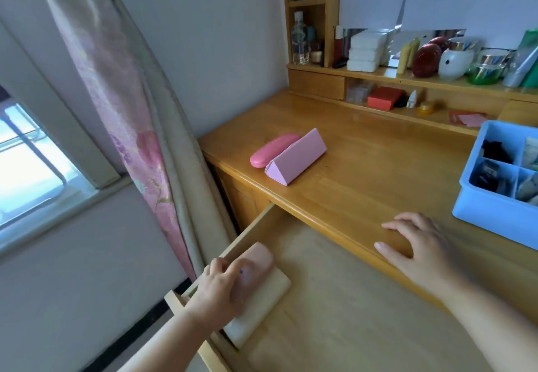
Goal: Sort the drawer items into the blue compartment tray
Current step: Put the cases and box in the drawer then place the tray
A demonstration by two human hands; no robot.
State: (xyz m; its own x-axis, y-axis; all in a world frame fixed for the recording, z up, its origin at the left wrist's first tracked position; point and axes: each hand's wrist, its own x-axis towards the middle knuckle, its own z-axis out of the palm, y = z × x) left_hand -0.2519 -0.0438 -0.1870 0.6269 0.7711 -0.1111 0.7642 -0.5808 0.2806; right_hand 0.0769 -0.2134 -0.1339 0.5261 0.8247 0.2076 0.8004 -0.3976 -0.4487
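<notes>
Lying in the open drawer (334, 299) at its left end are a peach case (259, 258) with rounded ends and, under it, a flat cream box (262, 310); both are blurred. The left hand (218, 293) is curling its fingers over the peach case, its grip closing on it. The right hand (422, 249) is resting flat on the table (364, 168) edge, fingers spread and relaxed, grasping nothing. The blue tray (495, 217) is sitting at the right on the table, its compartments holding dark items and pale packets too small to tell. A pink case (273, 150) and a pink triangular box (297, 159) are lying side by side, touching, farther back on the table.
</notes>
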